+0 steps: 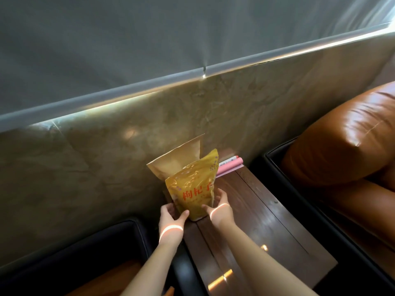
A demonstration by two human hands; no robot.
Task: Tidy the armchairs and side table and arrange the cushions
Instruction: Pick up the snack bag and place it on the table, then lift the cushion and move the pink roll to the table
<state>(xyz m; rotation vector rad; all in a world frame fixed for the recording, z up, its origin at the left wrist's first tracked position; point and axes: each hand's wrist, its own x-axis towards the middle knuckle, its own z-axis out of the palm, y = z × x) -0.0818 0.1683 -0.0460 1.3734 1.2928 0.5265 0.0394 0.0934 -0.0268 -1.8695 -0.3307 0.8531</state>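
Side table (267, 221), yellow 枸杞子 bag (192, 189), left hand (171, 212), right hand (220, 207) gripping

A grey roller blind (128, 39) is hanging across the upper part of the view, its bottom rail (128, 87) running slantwise. Daylight (390, 26) is leaking in beneath it at the top right corner. Below, a mottled olive-brown plaster wall (106, 150) is catching a soft glare along its top edge. A dark wooden side table (267, 223) is standing against that wall, small bright patches of light (220, 278) lying on its boards. A tan leather armchair (342, 135) in a black frame is sitting just beside it on the right, and another black-framed armchair (85, 242) is flanking it on the left.
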